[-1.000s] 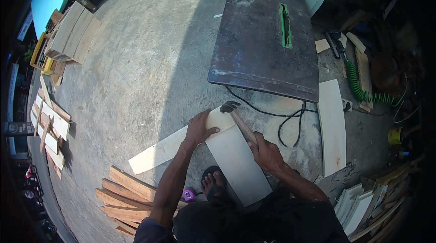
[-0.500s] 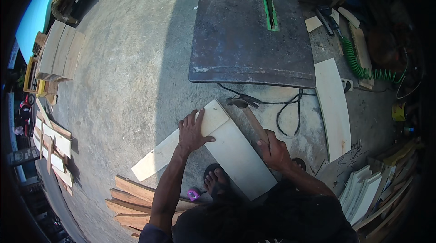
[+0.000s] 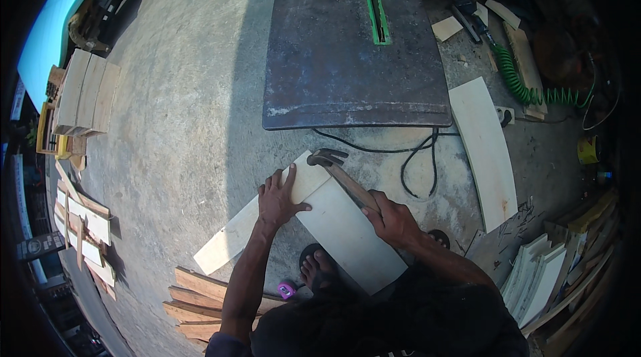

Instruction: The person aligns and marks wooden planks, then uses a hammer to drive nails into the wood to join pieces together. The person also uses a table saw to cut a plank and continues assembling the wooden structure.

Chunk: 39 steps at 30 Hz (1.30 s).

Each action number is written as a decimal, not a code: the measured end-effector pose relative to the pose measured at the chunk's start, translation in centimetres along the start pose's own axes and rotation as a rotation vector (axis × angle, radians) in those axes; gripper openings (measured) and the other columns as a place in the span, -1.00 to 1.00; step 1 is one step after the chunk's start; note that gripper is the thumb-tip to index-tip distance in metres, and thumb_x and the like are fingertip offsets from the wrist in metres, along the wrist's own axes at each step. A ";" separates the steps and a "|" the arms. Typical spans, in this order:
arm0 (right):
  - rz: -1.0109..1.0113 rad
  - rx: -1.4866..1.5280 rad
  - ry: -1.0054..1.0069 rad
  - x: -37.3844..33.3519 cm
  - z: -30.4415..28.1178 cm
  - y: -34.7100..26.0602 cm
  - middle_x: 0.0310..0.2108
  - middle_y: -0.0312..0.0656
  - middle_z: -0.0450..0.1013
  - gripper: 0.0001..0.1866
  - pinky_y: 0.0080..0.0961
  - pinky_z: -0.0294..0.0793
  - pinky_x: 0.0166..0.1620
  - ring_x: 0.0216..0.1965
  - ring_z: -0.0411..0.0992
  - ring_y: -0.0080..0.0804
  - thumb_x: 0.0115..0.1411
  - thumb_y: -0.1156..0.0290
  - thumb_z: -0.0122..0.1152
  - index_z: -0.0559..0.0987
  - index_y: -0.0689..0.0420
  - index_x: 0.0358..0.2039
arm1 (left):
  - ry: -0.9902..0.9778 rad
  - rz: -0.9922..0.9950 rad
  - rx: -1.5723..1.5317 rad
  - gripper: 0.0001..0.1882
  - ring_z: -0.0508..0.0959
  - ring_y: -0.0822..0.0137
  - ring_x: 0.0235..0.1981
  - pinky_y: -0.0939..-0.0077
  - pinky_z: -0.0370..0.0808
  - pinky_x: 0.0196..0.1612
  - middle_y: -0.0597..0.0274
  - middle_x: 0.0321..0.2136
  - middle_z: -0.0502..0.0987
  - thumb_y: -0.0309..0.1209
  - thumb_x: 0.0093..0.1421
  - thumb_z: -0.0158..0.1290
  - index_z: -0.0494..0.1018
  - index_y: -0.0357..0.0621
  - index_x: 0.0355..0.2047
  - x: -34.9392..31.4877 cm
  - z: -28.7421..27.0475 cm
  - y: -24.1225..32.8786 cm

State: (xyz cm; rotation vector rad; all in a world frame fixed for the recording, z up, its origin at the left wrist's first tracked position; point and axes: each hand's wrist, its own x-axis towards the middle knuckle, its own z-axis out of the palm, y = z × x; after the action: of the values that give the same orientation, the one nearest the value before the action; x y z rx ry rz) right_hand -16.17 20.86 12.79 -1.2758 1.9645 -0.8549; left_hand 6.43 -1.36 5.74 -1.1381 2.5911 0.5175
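Two pale wooden boards meet at an angled corner in front of me. One board runs down to the left. The wider one slants toward my legs at the lower right. My left hand rests near the joint with its fingers spread over the left board and its thumb toward the wider one. A claw hammer is gripped by its wooden handle in my right hand, which is closed round it. The hammer's metal head is over the corner where the boards meet; whether it touches the wood I cannot tell.
A dark flat table with a green-edged slot stands ahead, a black cable below it. Pale board and green coiled hose lie right. Purple tape measure and wood strips are near my left foot.
The hammer has moved left and slightly down, from beside the boards to over their corner, with my right hand shifting left. My left hand stays on the boards. The view has shifted slightly.
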 end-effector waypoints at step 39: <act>0.468 1.127 -0.302 0.1 1.8 -0.8 0.16 0.03 0.42 -0.35 -0.10 0.73 -0.01 0.09 0.55 0.01 0.41 0.29 0.17 0.17 0.21 0.40 | 0.154 0.203 -0.161 0.20 0.26 -0.12 0.36 -0.35 0.22 0.30 -0.03 0.36 0.24 0.00 -0.03 0.46 -0.01 0.33 0.54 -11.9 -6.7 7.9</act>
State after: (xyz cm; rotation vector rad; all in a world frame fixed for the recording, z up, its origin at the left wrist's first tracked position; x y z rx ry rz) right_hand -14.39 20.17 12.31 -0.2392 1.1049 -1.1586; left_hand 7.71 8.52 17.96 -1.0018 2.8615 0.7201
